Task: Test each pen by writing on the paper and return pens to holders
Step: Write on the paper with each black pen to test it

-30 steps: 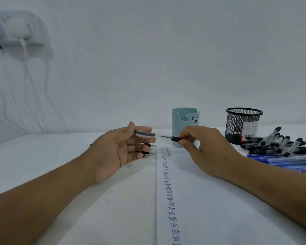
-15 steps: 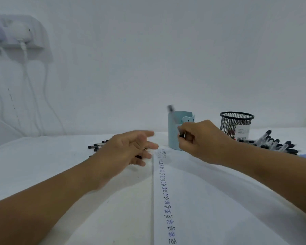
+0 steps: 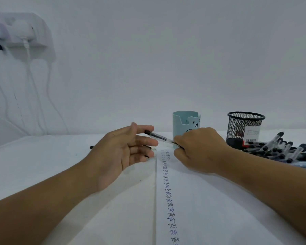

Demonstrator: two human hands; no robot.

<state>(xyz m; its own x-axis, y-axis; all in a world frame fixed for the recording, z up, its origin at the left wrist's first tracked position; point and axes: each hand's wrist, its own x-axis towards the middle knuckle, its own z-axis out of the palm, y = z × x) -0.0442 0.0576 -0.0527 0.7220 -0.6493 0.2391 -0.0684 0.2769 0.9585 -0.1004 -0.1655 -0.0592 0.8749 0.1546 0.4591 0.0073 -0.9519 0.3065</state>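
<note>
1. Your right hand [image 3: 200, 149] pinches a pen [image 3: 162, 138] at one end, with the fingers curled round it. The hand is low over the far end of the paper [image 3: 210, 206], just in front of the blue cup [image 3: 181, 124].
2. The pen has a clear barrel and a black cap. It points to the left and a little up, and the capped end is at the fingertips of your left hand [image 3: 125, 152].
3. Your left hand is spread and relaxed, palm turned to the right, fingers straight. It holds nothing. If the index finger touches the cap or is only just beside it, I cannot tell.
4. The paper lies on the white worktop [image 3: 42, 160], from the near edge up to the cup. A column of the handwritten word "Test" [image 3: 169, 197] runs along its left side, in black and in blue ink.
5. The blue cup, which has a bear face on it, stands at the far end of the paper. To its right stands a black mesh holder [image 3: 245, 129] with a label. I see no pens rising above the rim of either one.
6. A pile of pens [image 3: 279, 149] with black caps lies on the worktop at the right, touching the mesh holder at its base.
7. More pens [image 3: 149, 152] lie behind your left hand, mostly hidden by the fingers; one dark end shows at the left of the hand.
8. On the wall at the far left there is a socket [image 3: 23, 30] with white cables hanging down.
</note>
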